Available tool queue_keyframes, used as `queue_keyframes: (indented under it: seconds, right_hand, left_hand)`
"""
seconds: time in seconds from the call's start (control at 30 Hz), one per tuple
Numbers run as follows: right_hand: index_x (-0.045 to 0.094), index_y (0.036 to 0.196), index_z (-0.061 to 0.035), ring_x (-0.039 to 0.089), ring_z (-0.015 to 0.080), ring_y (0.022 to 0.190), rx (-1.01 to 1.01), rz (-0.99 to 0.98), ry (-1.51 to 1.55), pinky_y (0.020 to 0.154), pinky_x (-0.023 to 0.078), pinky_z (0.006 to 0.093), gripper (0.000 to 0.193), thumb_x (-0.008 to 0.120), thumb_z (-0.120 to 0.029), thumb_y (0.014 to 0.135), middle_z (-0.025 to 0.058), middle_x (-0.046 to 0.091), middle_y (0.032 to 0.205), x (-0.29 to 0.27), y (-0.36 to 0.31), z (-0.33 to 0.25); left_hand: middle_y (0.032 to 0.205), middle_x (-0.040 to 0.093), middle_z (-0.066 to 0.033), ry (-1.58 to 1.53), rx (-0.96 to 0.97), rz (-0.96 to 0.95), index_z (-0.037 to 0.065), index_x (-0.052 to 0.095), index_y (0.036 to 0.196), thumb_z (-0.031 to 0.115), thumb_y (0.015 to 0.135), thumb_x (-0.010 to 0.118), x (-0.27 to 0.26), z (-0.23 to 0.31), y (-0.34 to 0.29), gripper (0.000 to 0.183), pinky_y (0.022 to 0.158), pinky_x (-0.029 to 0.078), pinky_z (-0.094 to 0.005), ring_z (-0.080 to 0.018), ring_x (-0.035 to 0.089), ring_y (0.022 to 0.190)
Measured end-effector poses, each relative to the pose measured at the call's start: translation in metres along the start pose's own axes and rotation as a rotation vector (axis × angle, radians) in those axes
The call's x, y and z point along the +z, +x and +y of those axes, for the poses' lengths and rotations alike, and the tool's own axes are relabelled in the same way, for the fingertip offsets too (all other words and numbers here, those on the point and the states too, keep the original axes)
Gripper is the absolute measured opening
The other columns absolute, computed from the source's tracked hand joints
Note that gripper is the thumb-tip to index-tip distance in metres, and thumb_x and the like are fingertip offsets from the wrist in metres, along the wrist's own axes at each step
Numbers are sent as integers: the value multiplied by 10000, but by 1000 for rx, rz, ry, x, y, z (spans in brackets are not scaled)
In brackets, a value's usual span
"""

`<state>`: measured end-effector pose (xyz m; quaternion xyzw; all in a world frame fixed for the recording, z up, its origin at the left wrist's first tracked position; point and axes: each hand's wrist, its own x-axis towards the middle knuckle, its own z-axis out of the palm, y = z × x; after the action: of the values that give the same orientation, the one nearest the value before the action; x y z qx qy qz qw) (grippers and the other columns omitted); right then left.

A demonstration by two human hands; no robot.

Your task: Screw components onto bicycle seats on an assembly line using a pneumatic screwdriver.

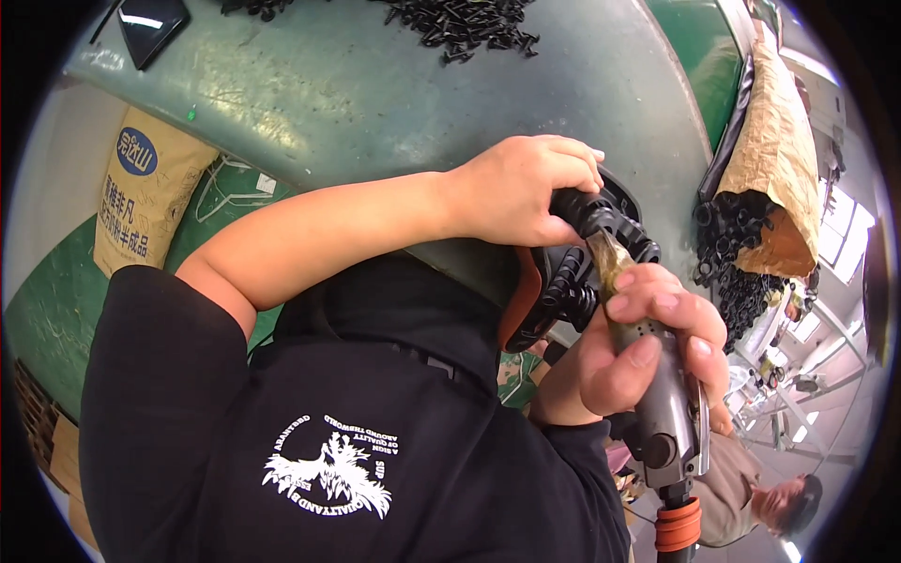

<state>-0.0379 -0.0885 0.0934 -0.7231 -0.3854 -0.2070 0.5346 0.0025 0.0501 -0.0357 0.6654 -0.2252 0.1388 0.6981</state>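
Observation:
My left hand (526, 192) is closed round a black moulded plastic part (596, 214), thumb below and fingers over the top. My right hand (652, 342) grips a grey metal hand-held air tool (664, 394) with a side lever. Its narrow, yellowish nose (608, 255) points up at the black part and appears to touch it. Orange wrapping (678, 527) surrounds the hose end below the tool. Just under both hands is a dark container with a reddish-brown side (522, 302), holding several black plastic pieces (571, 281).
The grey-green tabletop (394, 103) spreads ahead, with a pile of small black parts (465, 23) at its far edge. A dark flat device (150, 30) lies far left. At right, a brown paper sack (774, 141) spills black rings (737, 235). A printed sack (150, 192) stands left; a person (751, 493) is at lower right.

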Motion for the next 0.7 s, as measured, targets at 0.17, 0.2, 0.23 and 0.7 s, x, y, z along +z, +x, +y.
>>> queue_keyframes:
  seconds: [0.17, 0.2, 0.23, 0.7]
  right_hand:
    - [460, 1357, -105, 573, 215, 654, 6, 35, 44, 673, 555, 446, 452, 532, -64, 912, 205, 589, 1072, -1, 1, 1]
    - [466, 1347, -104, 574, 219, 667, 27, 51, 57, 692, 551, 452, 425, 528, -68, 928, 211, 595, 1067, 0, 4, 2]
    - [446, 1340, -103, 589, 223, 686, 64, 30, 86, 706, 567, 453, 394, 560, -80, 964, 194, 591, 1063, -3, 6, 4]
    - [452, 1254, -56, 668, 207, 755, 238, -60, 195, 776, 583, 401, 369, 678, -39, 962, 297, 661, 1138, -12, 24, 15]
  left_hand:
    - [1183, 734, -150, 4, 18, 22, -2, 706, 1069, 50, 672, 896, 4, 2, 0, 443, 1034, 570, -417, -358, 655, 1289]
    - [1183, 734, -150, 1, 19, 21, -2, 706, 1069, 50, 672, 896, 3, 1, 0, 443, 1034, 570, -417, -358, 655, 1289]
    - [1179, 735, -145, 5, 13, 25, -1, 706, 1065, 63, 674, 906, 2, 0, -1, 444, 1032, 571, -417, -357, 660, 1283]
    - [1160, 731, -142, 46, 32, 4, -12, 701, 1062, 100, 715, 910, 1, 4, 3, 420, 1024, 577, -425, -354, 688, 1242]
